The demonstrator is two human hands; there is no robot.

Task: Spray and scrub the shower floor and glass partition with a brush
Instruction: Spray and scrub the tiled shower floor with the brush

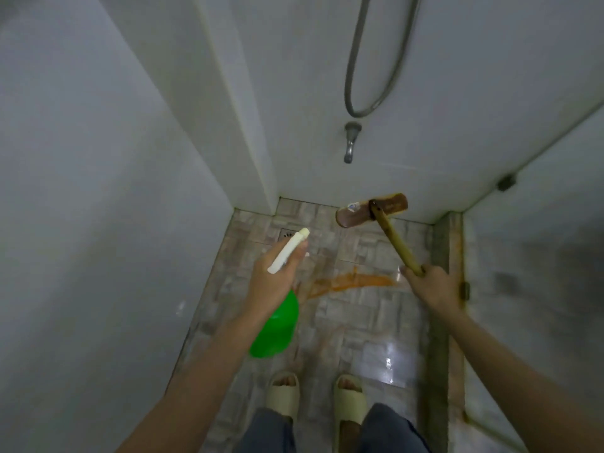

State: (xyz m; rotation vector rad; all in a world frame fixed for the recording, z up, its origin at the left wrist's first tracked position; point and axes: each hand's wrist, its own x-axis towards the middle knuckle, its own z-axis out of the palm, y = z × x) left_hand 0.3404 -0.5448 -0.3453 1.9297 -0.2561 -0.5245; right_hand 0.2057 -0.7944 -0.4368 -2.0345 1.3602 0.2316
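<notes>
My left hand grips the green spray bottle mid-frame. My right hand holds the brush handle, with the brush head up by the back wall. I think I should spray the orange stain on the floor next.

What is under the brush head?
The brush head lies over the tiled floor at the foot of the back wall. The tiles right beneath it are covered, so their state cannot be seen.

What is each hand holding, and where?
The left hand grips the green spray bottle at its neck. The right hand grips the brush by its wooden handle.
</notes>
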